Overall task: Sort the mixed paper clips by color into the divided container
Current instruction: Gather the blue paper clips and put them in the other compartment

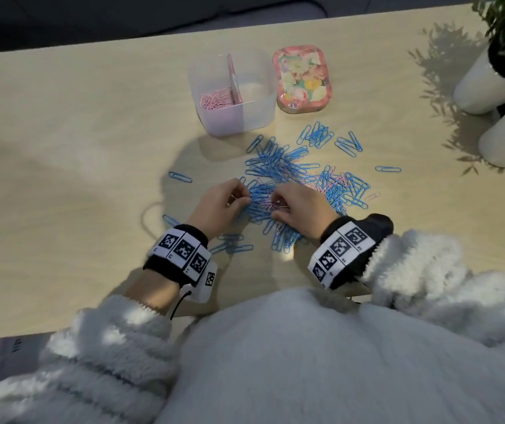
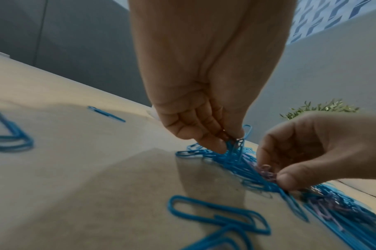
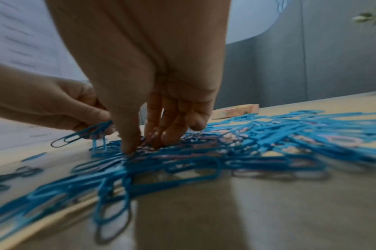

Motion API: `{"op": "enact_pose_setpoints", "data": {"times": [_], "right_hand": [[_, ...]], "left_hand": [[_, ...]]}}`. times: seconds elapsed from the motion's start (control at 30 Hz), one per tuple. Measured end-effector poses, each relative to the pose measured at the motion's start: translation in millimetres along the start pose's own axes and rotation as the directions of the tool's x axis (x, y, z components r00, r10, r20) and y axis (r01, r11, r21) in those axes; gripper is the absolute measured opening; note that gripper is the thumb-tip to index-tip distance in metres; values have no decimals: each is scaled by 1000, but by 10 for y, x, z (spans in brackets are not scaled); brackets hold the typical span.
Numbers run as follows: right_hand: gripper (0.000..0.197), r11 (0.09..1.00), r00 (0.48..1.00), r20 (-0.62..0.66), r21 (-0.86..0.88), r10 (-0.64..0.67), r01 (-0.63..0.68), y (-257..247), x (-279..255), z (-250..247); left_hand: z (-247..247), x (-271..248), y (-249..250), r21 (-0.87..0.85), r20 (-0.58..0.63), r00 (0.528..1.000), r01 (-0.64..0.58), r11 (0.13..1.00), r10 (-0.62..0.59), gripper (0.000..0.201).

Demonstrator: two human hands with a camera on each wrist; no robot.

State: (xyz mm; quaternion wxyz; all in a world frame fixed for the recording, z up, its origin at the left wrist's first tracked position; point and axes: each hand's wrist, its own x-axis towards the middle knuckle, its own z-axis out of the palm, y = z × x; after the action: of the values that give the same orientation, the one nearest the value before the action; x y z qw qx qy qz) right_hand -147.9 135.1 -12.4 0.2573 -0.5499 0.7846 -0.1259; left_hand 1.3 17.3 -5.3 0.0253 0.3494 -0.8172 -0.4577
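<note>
— Where were the paper clips found?

— A pile of blue paper clips was spread over the middle of the wooden table, with a few pink paper clips mixed in near its centre. Strays were scattered at the pile's 9 o'clock and 2 o'clock edges.

— And the container?

— The divided container, of clear plastic, was seen at 12 o'clock from the pile, well apart from the hands. Sorted pink clips were heaped in its left compartment; nothing could be made out in the right one. A floral lid lay just beside it at 3 o'clock.

— How were the hands placed?

— The left hand was set at the pile's 9 o'clock edge, its thumb and fingers drawn together and pinched on a few blue clips, some lifted clear of the table. The right hand was lowered onto the pile's centre, fingers curled downward and thumb brought in against them around small pink clips. Whether any pink clip was actually gripped could not be told through the blur.

— Anything else on the table?

— Two white plant pots were noted at the far 2 o'clock corner.
</note>
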Motion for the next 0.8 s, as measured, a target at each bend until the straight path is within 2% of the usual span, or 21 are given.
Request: {"op": "enact_pose_setpoints", "data": {"times": [0.1,0.2,0.27,0.3,0.37,0.47,0.53,0.6,0.63,0.7,0.8], "right_hand": [[12,992,1000,14,127,11,-13,32,46,8],[13,961,1000,-13,278,18,-13,152,49,-105],[14,931,999,-17,364,44,-34,238,35,-219],[13,898,997,-13,435,81,-68,278,24,-276],[14,765,980,6,625,197,-157,357,0,-376],[31,404,929,80,884,361,-233,459,-21,-475],[31,185,913,163,952,375,-245,508,-38,-531],[28,58,910,238,960,340,-273,545,-63,-565],[28,25,909,261,958,326,-284,553,-75,-562],[28,56,904,252,956,347,-288,531,-95,-534],[24,243,911,170,931,375,-273,505,-136,-436]], "left_hand": [[-55,-24,-49,165,-29,1000,6,986,-1,6],[-62,-24,-100,396,-93,992,-46,917,90,10],[-3,-6,-43,438,-100,981,-104,893,163,11],[46,8,11,441,-67,979,-143,886,192,11],[177,41,119,440,55,973,-226,869,225,12],[313,77,196,519,176,967,-249,817,183,16],[305,94,173,576,169,975,-215,789,142,15],[251,103,160,610,129,985,-168,774,113,16],[227,110,170,622,115,987,-160,767,113,17],[234,116,220,617,122,983,-182,766,136,18],[370,88,312,563,201,968,-239,791,149,19]]}}
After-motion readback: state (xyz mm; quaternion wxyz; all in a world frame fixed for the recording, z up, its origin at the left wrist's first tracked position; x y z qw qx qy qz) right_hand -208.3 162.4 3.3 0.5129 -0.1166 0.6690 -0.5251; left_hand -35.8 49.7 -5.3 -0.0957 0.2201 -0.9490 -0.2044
